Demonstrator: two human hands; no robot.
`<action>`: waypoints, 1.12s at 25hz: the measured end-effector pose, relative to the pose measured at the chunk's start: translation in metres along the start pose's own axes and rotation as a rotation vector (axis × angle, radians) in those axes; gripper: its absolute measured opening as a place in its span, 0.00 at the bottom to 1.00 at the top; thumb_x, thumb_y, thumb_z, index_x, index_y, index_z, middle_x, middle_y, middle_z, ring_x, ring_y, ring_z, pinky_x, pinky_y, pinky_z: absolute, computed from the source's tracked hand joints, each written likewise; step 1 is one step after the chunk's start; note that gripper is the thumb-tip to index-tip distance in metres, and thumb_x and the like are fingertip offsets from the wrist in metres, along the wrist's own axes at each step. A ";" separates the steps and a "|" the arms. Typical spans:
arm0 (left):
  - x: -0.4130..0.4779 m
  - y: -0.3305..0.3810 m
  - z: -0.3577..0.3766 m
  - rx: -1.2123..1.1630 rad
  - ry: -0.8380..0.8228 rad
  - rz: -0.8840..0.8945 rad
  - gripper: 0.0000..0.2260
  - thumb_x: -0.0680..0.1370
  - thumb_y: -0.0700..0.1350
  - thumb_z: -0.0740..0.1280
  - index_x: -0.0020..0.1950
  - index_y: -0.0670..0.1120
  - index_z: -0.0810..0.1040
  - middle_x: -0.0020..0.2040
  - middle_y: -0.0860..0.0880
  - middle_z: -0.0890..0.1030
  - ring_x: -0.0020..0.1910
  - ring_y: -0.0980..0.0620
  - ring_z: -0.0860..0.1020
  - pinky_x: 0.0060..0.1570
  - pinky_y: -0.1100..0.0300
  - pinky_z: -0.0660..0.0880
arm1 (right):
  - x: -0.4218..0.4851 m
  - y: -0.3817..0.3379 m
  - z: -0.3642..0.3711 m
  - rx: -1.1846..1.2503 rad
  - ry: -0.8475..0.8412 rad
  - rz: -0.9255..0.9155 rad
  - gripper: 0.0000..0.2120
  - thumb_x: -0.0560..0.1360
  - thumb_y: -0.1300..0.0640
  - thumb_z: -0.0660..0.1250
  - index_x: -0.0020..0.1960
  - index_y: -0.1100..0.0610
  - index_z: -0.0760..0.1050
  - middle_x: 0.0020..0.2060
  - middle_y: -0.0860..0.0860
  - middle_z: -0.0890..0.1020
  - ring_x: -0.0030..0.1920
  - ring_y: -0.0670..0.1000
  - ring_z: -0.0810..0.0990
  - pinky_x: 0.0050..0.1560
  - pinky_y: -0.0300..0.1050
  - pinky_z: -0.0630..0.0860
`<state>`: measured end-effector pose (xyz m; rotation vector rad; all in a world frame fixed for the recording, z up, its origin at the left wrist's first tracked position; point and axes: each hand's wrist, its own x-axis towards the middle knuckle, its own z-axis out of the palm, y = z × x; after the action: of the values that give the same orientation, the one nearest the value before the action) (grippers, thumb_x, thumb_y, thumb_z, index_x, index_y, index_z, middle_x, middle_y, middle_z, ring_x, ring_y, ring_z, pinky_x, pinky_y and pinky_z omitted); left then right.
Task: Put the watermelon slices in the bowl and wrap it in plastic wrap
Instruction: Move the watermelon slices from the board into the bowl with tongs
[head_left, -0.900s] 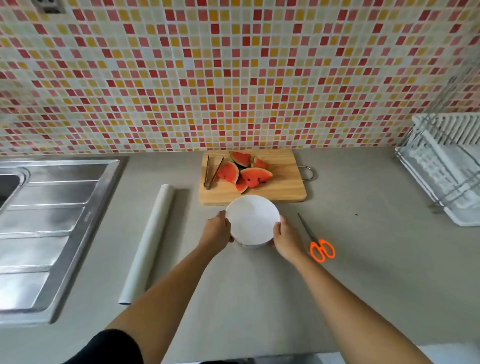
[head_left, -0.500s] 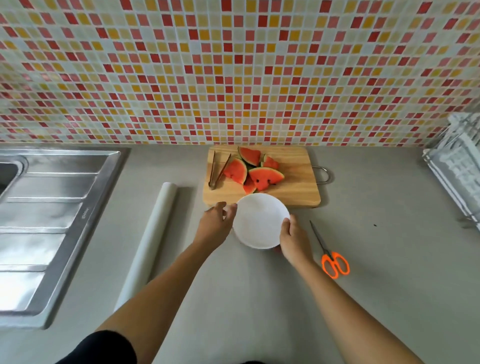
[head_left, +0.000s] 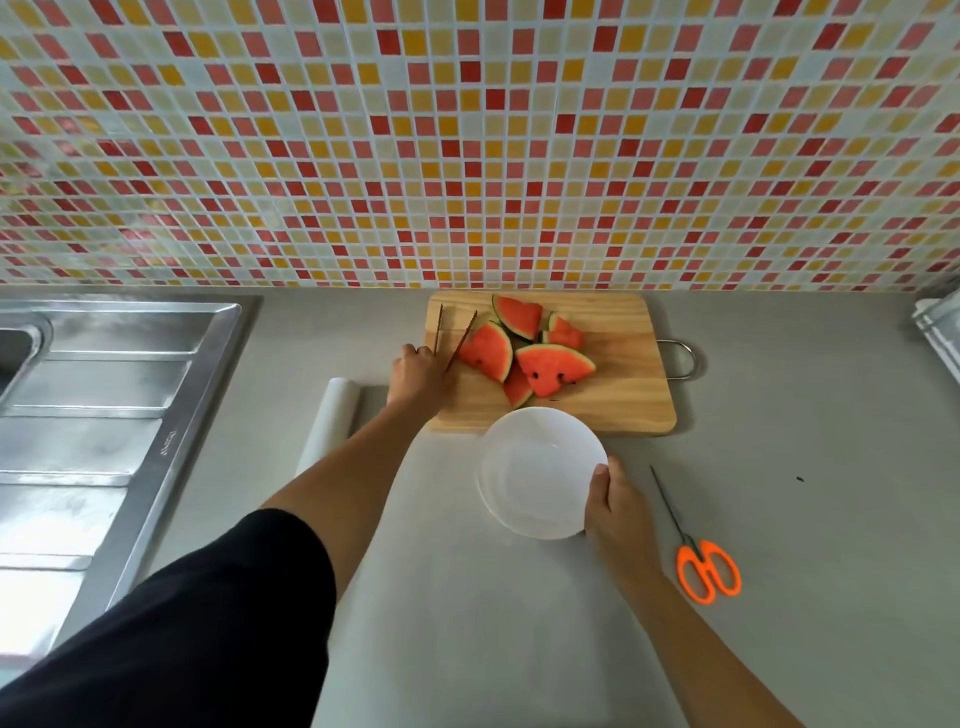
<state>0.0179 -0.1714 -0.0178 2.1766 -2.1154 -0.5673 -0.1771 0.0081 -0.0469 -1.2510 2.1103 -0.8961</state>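
Several red watermelon slices (head_left: 535, 353) lie piled on a wooden cutting board (head_left: 618, 400) against the tiled wall. An empty white bowl (head_left: 540, 470) sits on the grey counter just in front of the board. My right hand (head_left: 615, 506) grips the bowl's right rim. My left hand (head_left: 418, 376) rests on the board's left edge, its fingers around the handle end of brown tongs (head_left: 452, 332) that lie on the board. A roll of plastic wrap (head_left: 332, 421) lies left of the board, partly hidden by my left forearm.
Orange-handled scissors (head_left: 696, 551) lie on the counter to the right of the bowl. A steel sink and drainboard (head_left: 98, 415) fill the left side. A dish rack corner (head_left: 937, 332) shows at the far right edge.
My left hand has let go of the bowl and moved up to the tongs on the board. The right hand stays on the bowl. The camera has moved closer.
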 end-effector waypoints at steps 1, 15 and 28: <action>0.002 -0.001 0.000 -0.021 0.006 -0.020 0.16 0.81 0.46 0.57 0.63 0.35 0.70 0.59 0.37 0.72 0.58 0.38 0.72 0.57 0.49 0.69 | 0.000 0.000 0.000 -0.005 0.001 -0.001 0.10 0.80 0.53 0.51 0.53 0.54 0.70 0.31 0.48 0.75 0.35 0.54 0.75 0.33 0.47 0.66; -0.070 -0.043 0.003 -0.880 -0.179 -0.199 0.19 0.79 0.58 0.60 0.51 0.43 0.79 0.34 0.49 0.70 0.28 0.52 0.65 0.28 0.62 0.62 | -0.002 -0.009 -0.007 -0.055 -0.082 0.058 0.14 0.80 0.52 0.49 0.60 0.55 0.67 0.32 0.50 0.73 0.35 0.55 0.73 0.29 0.45 0.61; -0.038 -0.021 0.013 -1.006 -0.244 -0.373 0.18 0.78 0.53 0.65 0.37 0.40 0.77 0.27 0.49 0.66 0.24 0.53 0.58 0.24 0.63 0.55 | -0.002 -0.009 -0.007 -0.055 -0.107 0.079 0.17 0.80 0.51 0.48 0.65 0.54 0.66 0.43 0.56 0.78 0.43 0.58 0.75 0.38 0.46 0.65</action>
<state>0.0340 -0.1304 -0.0276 1.8747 -1.0203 -1.5544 -0.1761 0.0090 -0.0357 -1.2061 2.0966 -0.7256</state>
